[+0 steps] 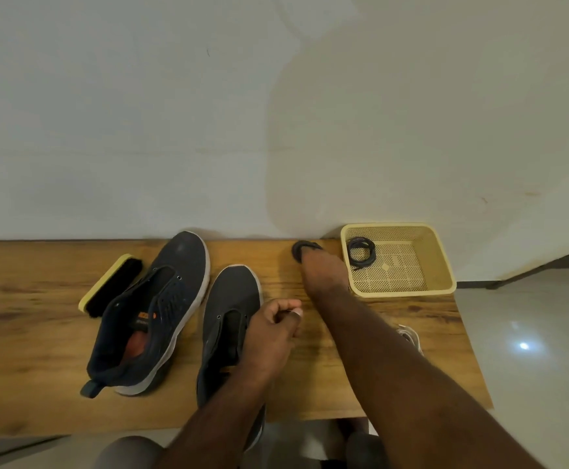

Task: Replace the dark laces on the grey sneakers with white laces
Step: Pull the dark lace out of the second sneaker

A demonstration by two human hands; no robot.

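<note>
Two dark grey sneakers lie on the wooden table, the left sneaker and the right sneaker, both without laces in their eyelets. My right hand reaches to the back of the table and grips a coiled dark lace just left of the yellow basket. A second coiled dark lace lies inside the basket. My left hand is over the right sneaker's opening with curled fingers, and I see nothing in it. White laces lie at the table's right, partly hidden by my right forearm.
A black shoe brush with a yellow back lies left of the left sneaker. A pale wall runs along the back of the table. The table's right edge drops off to a glossy tiled floor.
</note>
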